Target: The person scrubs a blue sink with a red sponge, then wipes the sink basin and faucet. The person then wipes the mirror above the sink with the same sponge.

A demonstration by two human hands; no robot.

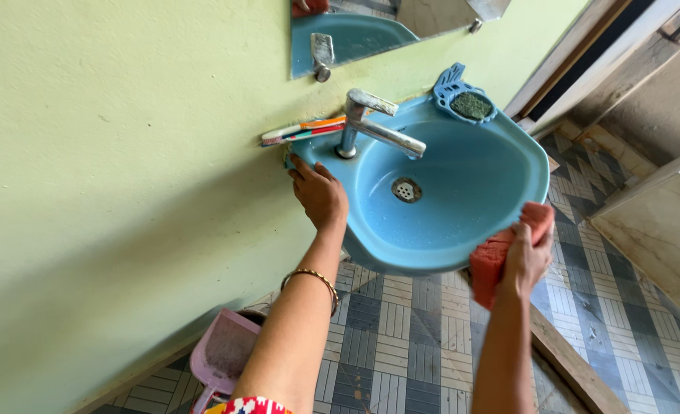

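A blue wall-mounted sink (509, 165) hangs on the pale green wall, with a metal tap (371, 126) and a round drain (406, 189). My left hand (318, 193) grips the sink's left rim near the tap base. My right hand (525, 259) presses a red cloth (495, 257) against the sink's front right edge. Two toothbrushes (305, 130) lie on the rim behind the tap, against the wall.
A blue soap holder with a green scrubber (470, 105) sits at the sink's back right. A mirror (355, 34) hangs above. A pink dustpan (221, 353) stands on the patterned tile floor (417, 337) below. A wooden plank (574, 368) lies at lower right.
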